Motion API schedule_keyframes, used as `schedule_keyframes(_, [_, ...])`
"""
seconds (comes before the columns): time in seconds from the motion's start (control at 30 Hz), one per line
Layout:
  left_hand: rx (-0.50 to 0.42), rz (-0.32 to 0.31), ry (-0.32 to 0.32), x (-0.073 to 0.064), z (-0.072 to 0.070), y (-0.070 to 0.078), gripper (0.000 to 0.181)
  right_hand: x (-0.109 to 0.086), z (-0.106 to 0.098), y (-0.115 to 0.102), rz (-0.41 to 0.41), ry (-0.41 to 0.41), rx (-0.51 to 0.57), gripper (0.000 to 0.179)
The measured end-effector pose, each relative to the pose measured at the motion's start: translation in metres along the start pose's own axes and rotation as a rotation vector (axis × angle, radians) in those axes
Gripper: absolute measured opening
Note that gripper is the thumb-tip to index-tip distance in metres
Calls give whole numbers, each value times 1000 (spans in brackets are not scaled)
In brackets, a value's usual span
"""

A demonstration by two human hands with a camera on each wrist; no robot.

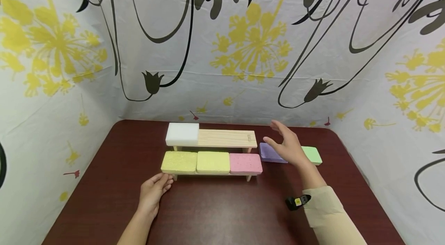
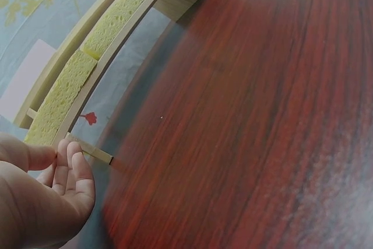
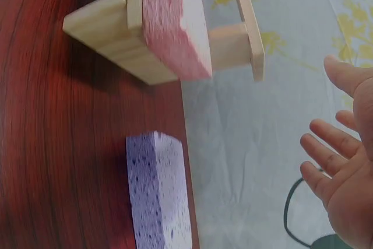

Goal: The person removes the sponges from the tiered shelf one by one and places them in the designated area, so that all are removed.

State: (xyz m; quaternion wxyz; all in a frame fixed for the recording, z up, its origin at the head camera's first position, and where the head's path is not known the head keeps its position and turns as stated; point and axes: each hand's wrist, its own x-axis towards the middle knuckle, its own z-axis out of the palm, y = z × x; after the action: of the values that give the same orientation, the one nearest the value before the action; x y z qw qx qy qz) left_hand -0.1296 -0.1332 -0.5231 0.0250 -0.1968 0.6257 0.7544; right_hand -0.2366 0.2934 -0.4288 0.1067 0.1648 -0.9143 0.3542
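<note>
In the head view, a low wooden stand (image 1: 212, 175) bears two yellow sponges (image 1: 179, 161) (image 1: 213, 162) and a pink sponge (image 1: 245, 163) side by side. My left hand (image 1: 154, 193) pinches its left end between thumb and fingers, as the left wrist view also shows. Behind it, a second wooden stand (image 1: 226, 138) carries a white sponge (image 1: 182, 134) at its left end. My right hand (image 1: 287, 145), fingers spread and holding nothing, is raised above the table near a purple sponge (image 1: 272, 153). Partly behind that forearm lies a green sponge (image 1: 312, 155).
The stands and loose sponges are on a dark red-brown table (image 1: 208, 214). A patterned cloth (image 1: 194, 55) hangs around its back and sides. A black band with a small device (image 1: 298, 201) is on the right wrist.
</note>
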Motion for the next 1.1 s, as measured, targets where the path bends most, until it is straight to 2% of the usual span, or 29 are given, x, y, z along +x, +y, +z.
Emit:
schedule_keyframes(0.3, [-5,-3,5,0,1,0,40,10,20,-23,-44,-15,38,68])
schedule_keyframes(1.1, [-10,-7,14,0,1,0,42,32,59,-72,-78,-163,114,71])
